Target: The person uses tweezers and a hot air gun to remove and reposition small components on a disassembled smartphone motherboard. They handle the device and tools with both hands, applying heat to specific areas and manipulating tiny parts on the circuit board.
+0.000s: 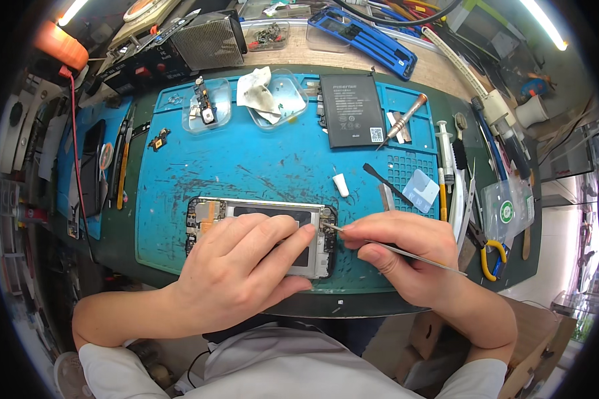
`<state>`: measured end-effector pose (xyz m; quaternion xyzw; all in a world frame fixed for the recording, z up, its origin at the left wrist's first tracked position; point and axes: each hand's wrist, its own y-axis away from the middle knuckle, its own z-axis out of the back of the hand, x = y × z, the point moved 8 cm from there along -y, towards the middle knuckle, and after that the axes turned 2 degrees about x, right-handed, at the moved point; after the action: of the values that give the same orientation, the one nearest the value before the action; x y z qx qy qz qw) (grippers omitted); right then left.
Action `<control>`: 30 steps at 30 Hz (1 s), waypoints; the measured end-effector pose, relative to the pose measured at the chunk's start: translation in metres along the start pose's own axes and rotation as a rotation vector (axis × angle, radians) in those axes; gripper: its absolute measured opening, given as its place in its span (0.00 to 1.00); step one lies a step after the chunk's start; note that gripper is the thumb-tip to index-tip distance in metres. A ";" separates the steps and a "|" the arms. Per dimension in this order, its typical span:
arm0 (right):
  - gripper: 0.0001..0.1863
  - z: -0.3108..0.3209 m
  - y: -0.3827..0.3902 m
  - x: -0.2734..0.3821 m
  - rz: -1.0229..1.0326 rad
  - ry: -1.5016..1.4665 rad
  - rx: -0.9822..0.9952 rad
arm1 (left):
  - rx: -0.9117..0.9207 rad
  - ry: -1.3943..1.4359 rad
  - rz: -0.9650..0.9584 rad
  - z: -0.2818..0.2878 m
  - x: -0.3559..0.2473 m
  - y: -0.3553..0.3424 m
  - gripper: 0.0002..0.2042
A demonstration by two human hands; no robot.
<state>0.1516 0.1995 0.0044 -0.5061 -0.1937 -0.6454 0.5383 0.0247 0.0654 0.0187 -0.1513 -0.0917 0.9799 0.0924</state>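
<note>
Opened smartphone (321, 245), long axis running left to right; right fingers (361, 233) clamped on slim metal tool (427, 259); left fingers (266, 234) over smartphone, grip unclear.

Left hand (243, 266) hides the middle of the opened phone (325, 254). Thin metal tool (412, 255): tip at phone's right end, exact contact too small to resolve. Right hand (409, 259): lower fingers out of sight. Pale shirt (299, 362) cut off by lower edge.
</note>
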 end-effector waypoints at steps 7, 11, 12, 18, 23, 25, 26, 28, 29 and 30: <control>0.12 0.000 0.000 0.000 0.006 0.001 0.000 | 0.018 -0.084 -0.086 -0.002 -0.005 -0.001 0.31; 0.11 0.001 0.000 0.001 0.003 0.003 0.002 | 0.009 -0.104 -0.122 -0.001 -0.008 -0.003 0.31; 0.11 0.001 0.000 0.001 0.005 0.006 0.002 | 0.000 -0.108 -0.131 -0.001 -0.008 -0.004 0.32; 0.11 0.000 0.000 0.002 0.003 0.016 0.009 | -0.011 -0.143 -0.175 -0.003 -0.010 -0.003 0.31; 0.11 0.000 -0.001 0.004 -0.045 0.023 0.040 | 0.002 -0.124 -0.171 -0.004 -0.009 -0.005 0.30; 0.11 0.000 -0.001 0.004 -0.042 0.025 0.042 | 0.008 -0.113 -0.163 -0.004 -0.008 -0.006 0.31; 0.11 0.000 -0.001 0.004 -0.040 0.026 0.042 | 0.012 -0.106 -0.156 -0.003 -0.009 -0.007 0.31; 0.11 0.000 -0.001 0.004 -0.037 0.028 0.042 | 0.016 -0.097 -0.146 -0.002 -0.009 -0.008 0.31; 0.11 0.001 -0.001 0.004 -0.022 0.029 0.029 | 0.015 -0.094 -0.144 -0.002 -0.009 -0.009 0.31; 0.11 0.000 0.000 0.003 -0.006 0.030 0.016 | 0.015 -0.092 -0.141 -0.002 -0.009 -0.009 0.31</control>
<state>0.1519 0.1985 0.0071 -0.4918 -0.1922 -0.6529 0.5431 0.0347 0.0726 0.0213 -0.0985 -0.0991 0.9775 0.1579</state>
